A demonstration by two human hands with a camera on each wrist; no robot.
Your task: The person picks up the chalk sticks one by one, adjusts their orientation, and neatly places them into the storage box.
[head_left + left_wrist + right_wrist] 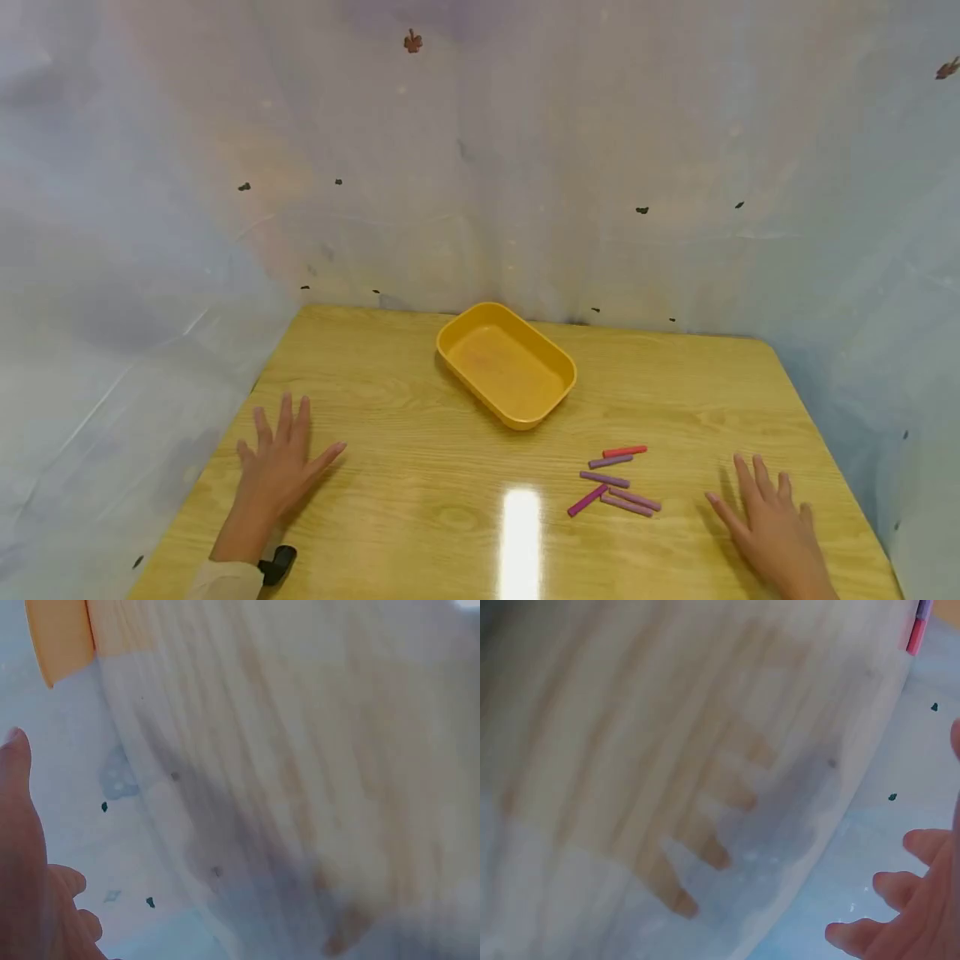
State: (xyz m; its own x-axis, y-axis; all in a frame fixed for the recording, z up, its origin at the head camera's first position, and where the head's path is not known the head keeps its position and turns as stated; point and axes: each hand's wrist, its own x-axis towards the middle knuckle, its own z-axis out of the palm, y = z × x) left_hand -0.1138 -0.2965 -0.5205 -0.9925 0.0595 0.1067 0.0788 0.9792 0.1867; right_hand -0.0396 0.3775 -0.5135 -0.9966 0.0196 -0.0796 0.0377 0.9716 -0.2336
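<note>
With fingers spread, my left hand is held low over the left side of the table and has nothing in it. My right hand is likewise spread at the lower right, empty. Nearest to it, on its left, lie several thin, short coloured sticks: a red stick, a magenta stick and several purple ones, among them a purple stick. Each wrist view catches only part of a hand at its edge, the left hand's thumb and fingers and the right hand's fingers, with shadows on the wood.
A yellow rectangular tray stands turned at an angle near the table's back edge, between the hands and beyond the sticks. The wooden table has a bright glare at front. Pale hanging sheeting surrounds its back and sides. A black band circles the left wrist.
</note>
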